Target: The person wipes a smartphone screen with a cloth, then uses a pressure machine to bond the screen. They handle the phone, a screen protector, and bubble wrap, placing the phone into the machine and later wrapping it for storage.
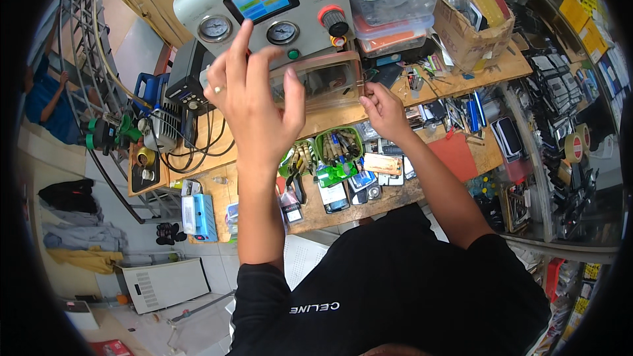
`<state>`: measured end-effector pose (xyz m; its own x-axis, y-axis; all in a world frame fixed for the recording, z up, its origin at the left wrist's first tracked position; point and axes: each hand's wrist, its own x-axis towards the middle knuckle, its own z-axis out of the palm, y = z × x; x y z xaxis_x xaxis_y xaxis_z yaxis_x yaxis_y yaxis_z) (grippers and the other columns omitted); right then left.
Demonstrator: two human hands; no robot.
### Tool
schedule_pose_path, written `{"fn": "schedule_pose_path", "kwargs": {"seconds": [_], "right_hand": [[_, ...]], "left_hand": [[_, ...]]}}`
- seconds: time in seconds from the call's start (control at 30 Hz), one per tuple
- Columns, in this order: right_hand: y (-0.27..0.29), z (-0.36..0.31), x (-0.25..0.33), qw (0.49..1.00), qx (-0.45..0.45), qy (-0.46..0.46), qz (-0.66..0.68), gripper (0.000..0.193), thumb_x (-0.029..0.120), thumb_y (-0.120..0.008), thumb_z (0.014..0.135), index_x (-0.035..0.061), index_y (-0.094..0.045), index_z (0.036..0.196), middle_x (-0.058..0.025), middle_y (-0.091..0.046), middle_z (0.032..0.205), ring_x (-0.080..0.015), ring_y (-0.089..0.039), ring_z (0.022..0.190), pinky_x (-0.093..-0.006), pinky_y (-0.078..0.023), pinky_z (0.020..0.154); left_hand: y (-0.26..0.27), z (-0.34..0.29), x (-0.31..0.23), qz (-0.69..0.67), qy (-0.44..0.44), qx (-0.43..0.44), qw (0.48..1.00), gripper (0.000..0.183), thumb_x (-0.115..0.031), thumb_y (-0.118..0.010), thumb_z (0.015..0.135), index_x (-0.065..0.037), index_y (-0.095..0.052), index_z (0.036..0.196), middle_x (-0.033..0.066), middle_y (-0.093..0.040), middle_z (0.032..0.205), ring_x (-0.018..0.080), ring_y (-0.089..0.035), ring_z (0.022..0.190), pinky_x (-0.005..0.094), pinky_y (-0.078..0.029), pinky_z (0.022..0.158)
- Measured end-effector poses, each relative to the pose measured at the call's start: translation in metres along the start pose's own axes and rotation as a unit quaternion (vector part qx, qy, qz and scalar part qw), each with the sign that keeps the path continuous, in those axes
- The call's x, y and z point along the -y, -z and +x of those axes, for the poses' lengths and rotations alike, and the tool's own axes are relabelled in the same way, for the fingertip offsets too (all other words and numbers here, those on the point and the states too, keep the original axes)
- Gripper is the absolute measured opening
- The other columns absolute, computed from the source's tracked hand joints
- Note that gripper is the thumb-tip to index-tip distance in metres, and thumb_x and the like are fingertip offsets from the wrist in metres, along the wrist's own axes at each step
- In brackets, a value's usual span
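Here, the grey machine (264,6) stands at the back of your worktop (330,118), its clear door (323,79) lying crosswise straight ahead of you. Your left hand (254,95) spreads open over the door's left part — your right hand (382,109) pinches its right end, nearer the edge.

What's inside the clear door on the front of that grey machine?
Through the clear door only a dim chamber shows. The left hand covers its left part, the right hand touches its right edge, so any contents there are hidden.
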<state>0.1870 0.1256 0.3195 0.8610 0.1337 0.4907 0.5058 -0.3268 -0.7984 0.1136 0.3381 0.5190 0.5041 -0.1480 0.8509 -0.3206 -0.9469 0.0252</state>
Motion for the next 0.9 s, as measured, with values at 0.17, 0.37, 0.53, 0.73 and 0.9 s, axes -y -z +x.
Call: {"fn": "schedule_pose_path", "kwargs": {"seconds": [0.17, 0.37, 0.53, 0.73, 0.9], "right_hand": [[0.001, 0.001, 0.002, 1.000, -0.005, 0.008, -0.002, 0.024, 0.014, -0.068, 0.099, 0.0034, -0.064, 0.119, -0.0140, -0.064, 0.091, -0.0286, -0.064, 0.070, -0.0389, -0.051, 0.065], [0.001, 0.001, 0.003, 1.000, -0.006, 0.007, -0.001, 0.023, 0.014, -0.068, 0.098, 0.0033, -0.064, 0.119, -0.0137, -0.065, 0.091, -0.0283, -0.064, 0.070, -0.0386, -0.051, 0.065], [0.001, 0.001, 0.003, 1.000, -0.005, 0.005, 0.000, 0.024, 0.014, -0.068, 0.099, 0.0033, -0.064, 0.120, -0.0133, -0.065, 0.091, -0.0276, -0.065, 0.070, -0.0379, -0.052, 0.066], [0.000, 0.002, 0.000, 0.999, -0.014, 0.030, 0.004, 0.026, 0.013, -0.069, 0.100, 0.0002, -0.064, 0.123, -0.0087, -0.062, 0.087, -0.0167, -0.058, 0.067, -0.0314, -0.046, 0.060], [0.000, 0.003, 0.001, 1.000, -0.014, -0.003, -0.007, 0.024, 0.017, -0.069, 0.099, 0.0031, -0.066, 0.119, -0.0133, -0.065, 0.093, -0.0260, -0.066, 0.071, -0.0375, -0.052, 0.066]], "left_hand": [[-0.015, -0.041, -0.016, -0.037, 0.039, 0.068, 0.996, 0.026, -0.014, -0.073, 0.084, -0.009, -0.071, 0.110, 0.0149, -0.054, 0.154, 0.0367, -0.049, 0.127, 0.0482, -0.032, 0.108], [-0.034, -0.060, -0.020, -0.055, 0.052, 0.108, 0.991, 0.027, -0.015, -0.073, 0.086, -0.008, -0.069, 0.112, 0.0148, -0.047, 0.160, 0.0379, -0.047, 0.127, 0.0487, -0.033, 0.105], [-0.037, -0.052, -0.022, -0.049, 0.055, 0.125, 0.989, 0.029, -0.016, -0.073, 0.086, -0.008, -0.069, 0.114, 0.0156, -0.045, 0.162, 0.0379, -0.049, 0.125, 0.0489, -0.033, 0.106], [-0.024, -0.060, -0.026, -0.016, 0.043, 0.066, 0.997, 0.028, -0.014, -0.073, 0.086, -0.006, -0.069, 0.113, 0.0151, -0.059, 0.147, 0.0349, -0.053, 0.124, 0.0484, -0.035, 0.106], [0.001, -0.115, -0.026, -0.067, 0.107, 0.052, 0.991, 0.020, -0.012, -0.072, 0.086, -0.008, -0.071, 0.105, 0.0126, -0.067, 0.124, 0.0329, -0.058, 0.114, 0.0453, -0.036, 0.102]]}}
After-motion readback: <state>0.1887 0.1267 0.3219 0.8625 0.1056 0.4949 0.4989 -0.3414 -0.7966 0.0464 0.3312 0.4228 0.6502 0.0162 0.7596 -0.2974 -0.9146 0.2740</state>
